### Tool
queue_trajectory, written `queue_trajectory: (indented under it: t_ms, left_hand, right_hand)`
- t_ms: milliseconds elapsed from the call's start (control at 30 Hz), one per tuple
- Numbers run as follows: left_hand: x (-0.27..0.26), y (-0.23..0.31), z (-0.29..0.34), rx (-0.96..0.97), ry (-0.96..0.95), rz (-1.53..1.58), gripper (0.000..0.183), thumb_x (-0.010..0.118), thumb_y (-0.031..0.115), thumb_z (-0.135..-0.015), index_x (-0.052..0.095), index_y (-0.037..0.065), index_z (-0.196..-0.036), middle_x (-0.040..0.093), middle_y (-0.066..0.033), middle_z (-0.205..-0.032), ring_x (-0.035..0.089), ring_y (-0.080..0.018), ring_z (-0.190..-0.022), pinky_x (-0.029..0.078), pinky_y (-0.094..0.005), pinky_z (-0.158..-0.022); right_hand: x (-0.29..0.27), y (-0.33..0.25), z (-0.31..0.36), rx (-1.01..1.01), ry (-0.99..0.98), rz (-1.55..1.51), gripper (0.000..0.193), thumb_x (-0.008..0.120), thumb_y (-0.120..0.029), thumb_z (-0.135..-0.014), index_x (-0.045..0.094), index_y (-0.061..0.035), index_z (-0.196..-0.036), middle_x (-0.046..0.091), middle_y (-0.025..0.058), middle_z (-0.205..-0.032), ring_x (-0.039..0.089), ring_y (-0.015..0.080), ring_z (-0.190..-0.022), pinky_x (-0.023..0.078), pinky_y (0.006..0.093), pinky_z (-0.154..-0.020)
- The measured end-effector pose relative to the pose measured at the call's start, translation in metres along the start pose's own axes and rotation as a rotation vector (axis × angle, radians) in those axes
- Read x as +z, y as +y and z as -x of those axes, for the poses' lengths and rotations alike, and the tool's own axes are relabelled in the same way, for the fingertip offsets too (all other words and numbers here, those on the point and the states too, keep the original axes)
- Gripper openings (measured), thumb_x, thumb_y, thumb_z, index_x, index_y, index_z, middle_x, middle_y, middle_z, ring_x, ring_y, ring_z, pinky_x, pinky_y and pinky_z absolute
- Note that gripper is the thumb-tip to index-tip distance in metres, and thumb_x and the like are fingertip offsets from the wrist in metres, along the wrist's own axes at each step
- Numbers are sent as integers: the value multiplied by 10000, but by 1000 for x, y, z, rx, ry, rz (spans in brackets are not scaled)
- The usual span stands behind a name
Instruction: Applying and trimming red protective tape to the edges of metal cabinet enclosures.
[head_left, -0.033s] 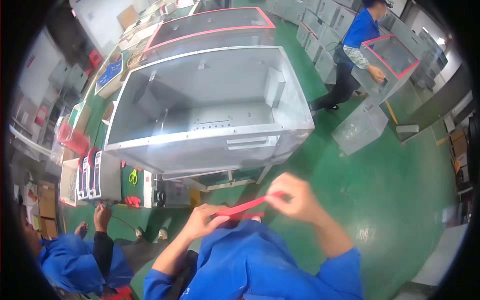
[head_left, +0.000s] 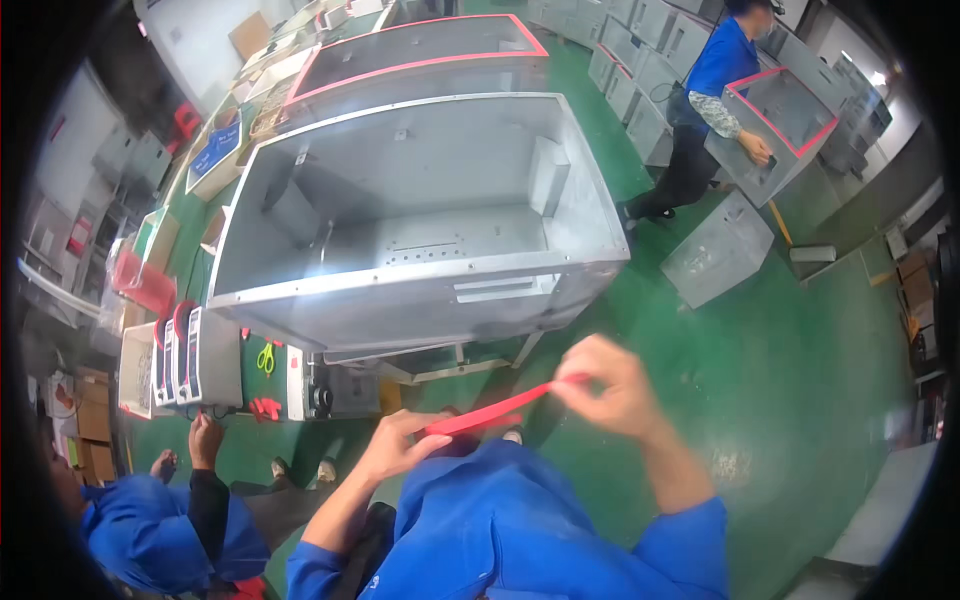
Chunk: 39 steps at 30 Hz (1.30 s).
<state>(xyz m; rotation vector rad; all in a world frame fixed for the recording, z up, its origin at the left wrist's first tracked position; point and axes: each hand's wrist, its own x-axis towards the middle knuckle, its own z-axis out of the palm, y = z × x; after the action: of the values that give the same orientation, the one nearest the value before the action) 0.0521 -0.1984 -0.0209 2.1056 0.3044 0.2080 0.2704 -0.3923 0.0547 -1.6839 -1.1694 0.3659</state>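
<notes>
A narrow red strip point(head_left: 495, 411) is stretched slantwise between my two hands, in front of my blue work coat. My left hand point(head_left: 396, 445) pinches its lower end between thumb and fingers. Higher up and to the right, my right hand point(head_left: 607, 388) grips the other end, with a bit of red curling out at the fingers. Below the taut part another stretch of red shows, blurred. Just beyond my hands stands a large grey metal box point(head_left: 420, 300), its top side uncovered, with a row of small holes inside and a slot in its near wall.
Behind it is a similar box point(head_left: 420, 72) with a red-edged rim. White power units point(head_left: 207, 355), yellow-green scissors point(head_left: 265, 357) and red scraps point(head_left: 265, 408) lie at left. A co-worker point(head_left: 165, 530) is lower left; another point(head_left: 722, 75) carries a red-rimmed box point(head_left: 780, 120) at right.
My right hand has moved slightly right and up, drawing the red strip longer between my hands. My left hand has shifted a little left. The lower stretch of red has blurred and shifted.
</notes>
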Motion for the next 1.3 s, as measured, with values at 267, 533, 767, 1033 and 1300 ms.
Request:
queue_trajectory:
  t_ms: [267, 533, 767, 1033, 1300]
  left_hand:
    - [-120, -49, 32, -199, 77, -119, 220, 731, 167, -681, 669, 33, -845, 645, -79, -737, 537, -183, -599, 412, -302, -572]
    - [-219, -45, 33, -122, 251, -184, 78, 625, 91, -795, 638, 16, -811, 548, -29, -576, 492, -75, -499, 383, -218, -475]
    - [-249, -22, 11, -182, 381, -26, 120, 591, 100, -824, 595, -20, -828, 546, -25, -618, 507, -85, -538, 397, -201, -499]
    - [-263, -18, -5, -198, 515, -231, 148, 619, 126, -806, 624, -7, -870, 562, 2, -668, 477, -51, -561, 361, -189, -499]
    - [-260, -16, -13, -282, 628, -30, 76, 602, 92, -806, 596, 17, -816, 525, 18, -664, 443, -38, -545, 337, -174, -477]
  right_hand:
    - [-91, -9, -13, 440, 217, -39, 68, 623, -62, -780, 647, -13, -821, 574, 13, -718, 520, 81, -597, 422, 215, -534]
    - [-94, -17, -47, 568, 179, -22, 169, 629, -114, -792, 594, 6, -905, 580, 31, -693, 544, 89, -597, 444, 224, -519]
    - [-115, 3, -65, 445, -33, -119, 139, 618, -135, -807, 532, -27, -823, 560, 21, -706, 521, 79, -597, 427, 217, -520]
    - [-116, 22, -81, 404, -15, -81, 104, 593, -150, -820, 545, -61, -845, 555, 8, -703, 516, 80, -605, 434, 212, -524]
    - [-123, 37, -95, 458, 54, -231, 163, 609, -126, -803, 539, 12, -855, 595, 83, -749, 575, 120, -658, 482, 253, -550]
